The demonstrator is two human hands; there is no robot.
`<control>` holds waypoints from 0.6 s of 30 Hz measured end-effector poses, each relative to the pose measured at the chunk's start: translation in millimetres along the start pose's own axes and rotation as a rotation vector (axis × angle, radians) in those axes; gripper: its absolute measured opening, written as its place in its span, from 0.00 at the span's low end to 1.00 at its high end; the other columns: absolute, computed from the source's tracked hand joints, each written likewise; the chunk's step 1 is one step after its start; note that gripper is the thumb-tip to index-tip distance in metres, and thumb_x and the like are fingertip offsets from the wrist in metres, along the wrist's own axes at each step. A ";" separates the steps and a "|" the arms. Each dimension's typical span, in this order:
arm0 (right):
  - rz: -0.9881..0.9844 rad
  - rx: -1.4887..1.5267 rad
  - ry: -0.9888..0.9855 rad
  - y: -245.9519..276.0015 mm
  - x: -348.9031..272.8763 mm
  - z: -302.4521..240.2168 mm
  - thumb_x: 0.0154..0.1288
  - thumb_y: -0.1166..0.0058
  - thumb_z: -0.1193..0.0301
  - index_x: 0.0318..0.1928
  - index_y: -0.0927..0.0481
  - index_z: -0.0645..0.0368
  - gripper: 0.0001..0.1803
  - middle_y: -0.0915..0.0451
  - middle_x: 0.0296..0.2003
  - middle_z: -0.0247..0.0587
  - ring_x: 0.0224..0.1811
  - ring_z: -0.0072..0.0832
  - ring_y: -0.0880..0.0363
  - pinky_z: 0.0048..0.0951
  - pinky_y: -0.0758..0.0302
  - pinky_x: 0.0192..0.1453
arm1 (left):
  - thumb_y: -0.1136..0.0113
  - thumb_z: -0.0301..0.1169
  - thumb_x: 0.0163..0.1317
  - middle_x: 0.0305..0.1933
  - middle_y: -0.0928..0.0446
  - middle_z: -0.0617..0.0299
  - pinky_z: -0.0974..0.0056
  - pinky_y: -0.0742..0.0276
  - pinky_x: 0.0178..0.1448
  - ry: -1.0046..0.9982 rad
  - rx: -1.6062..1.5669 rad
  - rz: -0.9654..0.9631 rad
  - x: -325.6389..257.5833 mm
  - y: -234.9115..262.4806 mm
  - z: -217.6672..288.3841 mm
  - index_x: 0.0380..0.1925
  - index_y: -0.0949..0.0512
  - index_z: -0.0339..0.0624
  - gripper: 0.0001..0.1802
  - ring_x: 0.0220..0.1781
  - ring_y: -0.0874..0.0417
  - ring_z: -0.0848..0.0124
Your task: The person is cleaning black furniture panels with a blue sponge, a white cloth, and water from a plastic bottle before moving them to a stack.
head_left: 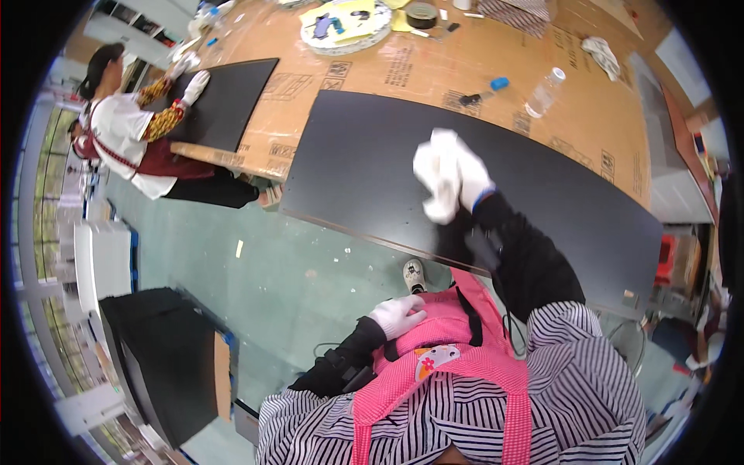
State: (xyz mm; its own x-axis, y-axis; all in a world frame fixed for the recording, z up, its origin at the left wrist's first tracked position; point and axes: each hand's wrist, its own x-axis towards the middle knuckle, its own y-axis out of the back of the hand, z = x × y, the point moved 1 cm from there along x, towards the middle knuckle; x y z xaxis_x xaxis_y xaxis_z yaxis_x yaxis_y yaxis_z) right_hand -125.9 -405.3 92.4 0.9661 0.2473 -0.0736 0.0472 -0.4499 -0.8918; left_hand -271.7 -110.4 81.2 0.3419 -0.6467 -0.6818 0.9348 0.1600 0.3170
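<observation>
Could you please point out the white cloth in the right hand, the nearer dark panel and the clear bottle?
White cloth (436,177): head view, on its bunched middle.
Nearer dark panel (360,159): head view, on bare surface left of the cloth.
Clear bottle (543,96): head view, on its body below the cap.

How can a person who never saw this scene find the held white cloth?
Find the cardboard-covered table, then the long dark panel at its near edge. Over the panel, the person's right hand holds the white cloth. It looks loose and crumpled, without the blue edge of the neighbouring glove.
</observation>
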 end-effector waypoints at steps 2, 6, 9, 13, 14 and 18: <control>0.434 0.073 0.399 -13.4 46.2 -40.3 0.82 0.56 0.45 0.50 0.22 0.53 0.25 0.18 0.44 0.39 0.45 0.32 0.18 0.39 0.17 0.50 | 0.38 0.46 0.73 0.52 0.12 0.51 0.58 0.17 0.62 -0.029 -0.097 0.048 6.6 -3.9 19.0 0.61 0.20 0.45 0.24 0.54 0.10 0.59; 0.637 -0.451 0.348 -10.8 30.7 -98.8 0.77 0.46 0.45 0.68 0.30 0.60 0.35 0.23 0.57 0.53 0.56 0.42 0.18 0.45 0.16 0.58 | 0.37 0.44 0.73 0.50 0.11 0.53 0.60 0.17 0.59 -0.157 -0.231 0.169 26.3 3.1 75.6 0.59 0.19 0.46 0.21 0.52 0.09 0.61; 0.321 -0.502 0.138 -8.8 -49.4 -71.2 0.82 0.50 0.58 0.61 0.23 0.62 0.21 0.17 0.44 0.40 0.44 0.30 0.16 0.33 0.15 0.49 | 0.37 0.40 0.71 0.45 0.12 0.53 0.58 0.15 0.55 -0.334 -0.072 0.224 54.7 26.3 108.6 0.53 0.16 0.47 0.15 0.48 0.09 0.59; 0.384 -0.536 -0.301 7.8 -241.4 -20.5 0.83 0.52 0.54 0.39 0.16 0.64 0.25 0.16 0.28 0.38 0.25 0.25 0.18 0.27 0.22 0.32 | 0.38 0.35 0.70 0.39 0.12 0.54 0.57 0.14 0.49 -0.581 0.112 0.308 114.7 62.1 141.4 0.43 0.13 0.45 0.10 0.42 0.09 0.56; 0.619 -0.413 -0.357 25.2 -298.7 0.0 0.83 0.52 0.52 0.43 0.17 0.65 0.26 0.15 0.31 0.40 0.26 0.26 0.17 0.28 0.21 0.33 | 0.40 0.33 0.70 0.37 0.12 0.58 0.61 0.15 0.45 -0.534 0.074 0.273 136.6 68.8 153.3 0.41 0.13 0.43 0.09 0.36 0.10 0.65; 0.934 0.546 0.092 66.7 -465.0 102.0 0.81 0.53 0.43 0.71 0.36 0.65 0.38 0.25 0.62 0.64 0.59 0.51 0.20 0.50 0.19 0.58 | 0.39 0.36 0.69 0.41 0.12 0.53 0.58 0.15 0.50 -0.542 0.253 0.551 230.6 85.6 231.1 0.51 0.17 0.42 0.15 0.41 0.10 0.56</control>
State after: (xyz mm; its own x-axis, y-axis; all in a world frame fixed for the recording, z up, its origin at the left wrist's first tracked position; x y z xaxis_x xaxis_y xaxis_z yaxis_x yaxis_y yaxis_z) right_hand -597.8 -462.8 21.6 0.5786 -0.0696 -0.8126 -0.8136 0.0210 -0.5811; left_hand -135.0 -418.2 103.4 0.5923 -0.8057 0.0090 0.5737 0.4295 0.6974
